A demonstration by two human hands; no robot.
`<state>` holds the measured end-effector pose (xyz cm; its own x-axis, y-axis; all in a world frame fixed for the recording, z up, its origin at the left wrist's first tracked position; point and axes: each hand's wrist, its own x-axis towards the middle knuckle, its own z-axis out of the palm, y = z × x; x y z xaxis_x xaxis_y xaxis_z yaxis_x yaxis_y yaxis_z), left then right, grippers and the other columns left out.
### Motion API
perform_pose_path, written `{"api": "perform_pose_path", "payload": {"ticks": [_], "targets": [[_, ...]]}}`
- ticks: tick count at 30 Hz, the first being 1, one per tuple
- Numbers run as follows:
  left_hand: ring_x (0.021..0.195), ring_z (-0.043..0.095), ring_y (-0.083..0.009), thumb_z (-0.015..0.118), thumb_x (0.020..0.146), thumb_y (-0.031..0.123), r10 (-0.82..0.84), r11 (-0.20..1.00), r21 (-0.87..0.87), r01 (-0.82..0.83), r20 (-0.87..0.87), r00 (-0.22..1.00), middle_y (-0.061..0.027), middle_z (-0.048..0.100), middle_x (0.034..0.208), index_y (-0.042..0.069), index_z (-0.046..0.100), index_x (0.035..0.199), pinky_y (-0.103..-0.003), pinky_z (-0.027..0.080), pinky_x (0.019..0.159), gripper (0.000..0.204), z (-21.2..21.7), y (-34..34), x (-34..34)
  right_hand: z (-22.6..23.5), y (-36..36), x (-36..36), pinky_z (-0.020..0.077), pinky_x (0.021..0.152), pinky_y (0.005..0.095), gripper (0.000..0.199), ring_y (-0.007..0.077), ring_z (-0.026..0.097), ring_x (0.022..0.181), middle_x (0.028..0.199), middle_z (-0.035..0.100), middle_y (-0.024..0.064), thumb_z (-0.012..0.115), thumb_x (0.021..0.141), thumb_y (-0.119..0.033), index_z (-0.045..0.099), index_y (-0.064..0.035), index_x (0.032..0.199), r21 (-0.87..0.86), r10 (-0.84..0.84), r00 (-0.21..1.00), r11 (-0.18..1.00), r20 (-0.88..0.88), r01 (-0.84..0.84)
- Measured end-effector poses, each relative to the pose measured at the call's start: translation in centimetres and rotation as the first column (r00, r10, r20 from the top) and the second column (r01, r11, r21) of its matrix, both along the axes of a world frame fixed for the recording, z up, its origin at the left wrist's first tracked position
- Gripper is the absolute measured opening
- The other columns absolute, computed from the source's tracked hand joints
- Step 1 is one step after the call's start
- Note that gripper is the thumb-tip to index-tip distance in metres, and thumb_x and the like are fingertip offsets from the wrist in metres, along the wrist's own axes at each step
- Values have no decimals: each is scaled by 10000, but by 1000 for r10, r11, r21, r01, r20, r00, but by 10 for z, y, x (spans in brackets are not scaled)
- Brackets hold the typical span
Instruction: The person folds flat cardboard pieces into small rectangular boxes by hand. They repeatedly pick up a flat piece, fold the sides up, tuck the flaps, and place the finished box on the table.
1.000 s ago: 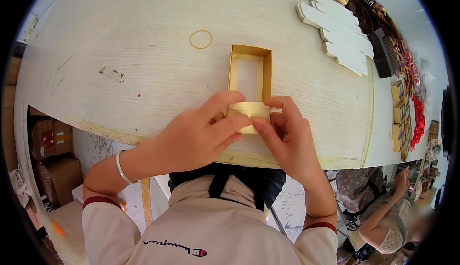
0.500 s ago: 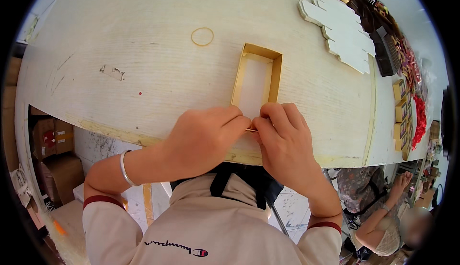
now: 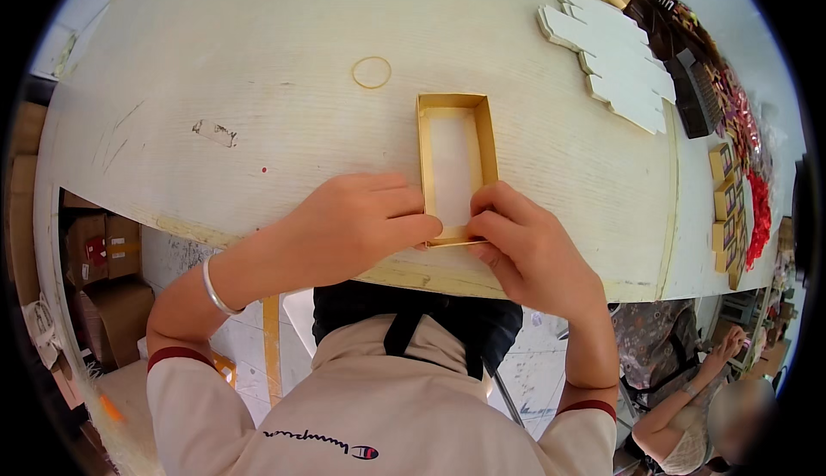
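A shallow gold cardboard box (image 3: 491, 136) with a pale inside lies on the table near its front edge, its open side up. My left hand (image 3: 370, 225) pinches the near left corner, with the thumb at the inner side of the wall. At the near right corner, my right hand (image 3: 533, 248) grips the box wall between thumb and fingers. The near wall stands upright between the two hands. Beyond the box, to the left, a thin yellow rubber band (image 3: 372, 73) lies loose on the table.
A stack of flat white cardboard blanks (image 3: 615, 59) lies at the far right. Behind it are dark plastic trays (image 3: 693, 89). Small gold boxes (image 3: 724, 196) stand in rows at the right, beside red shredded filler (image 3: 757, 218). Another person (image 3: 688, 411) sits at lower right.
My hands have spread from the middle of the near end out to its two corners. The near wall now shows upright. The box sits slightly lower and straighter in view.
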<state>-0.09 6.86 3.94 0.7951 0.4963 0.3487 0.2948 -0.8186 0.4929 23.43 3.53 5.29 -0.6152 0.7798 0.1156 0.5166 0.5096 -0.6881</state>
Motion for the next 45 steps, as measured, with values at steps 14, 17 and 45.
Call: {"api": "perform_pose_path", "payload": {"ticks": [14,17,45], "targets": [[603,543,-207,751,773,96,69,752,-652,-92,-62,996,-42,632,786,63,633,1019,-298,438,540,275,65,-7,61,28,-11,48,471,731,363,215,291,533,870,1004,519,124,695,760,-87,574,-29,927,127,-39,999,991,-2,39],[679,563,-216,784,758,203,168,977,-149,-155,78,983,-33,672,902,77,634,1125,-312,463,629,416,84,12,66,47,-9,78,480,796,384,301,313,554,992,1208,537,133,712,757,-120,607,-36,1026,237,-44,997,971,62,28],[1106,556,-336,776,725,146,258,962,-127,-243,116,959,-214,429,1402,38,573,1167,-417,475,916,498,274,16,191,341,141,345,439,981,421,586,412,486,1189,1296,482,268,786,748,-238,561,3,1234,808,-548,832,525,82,266]]}}
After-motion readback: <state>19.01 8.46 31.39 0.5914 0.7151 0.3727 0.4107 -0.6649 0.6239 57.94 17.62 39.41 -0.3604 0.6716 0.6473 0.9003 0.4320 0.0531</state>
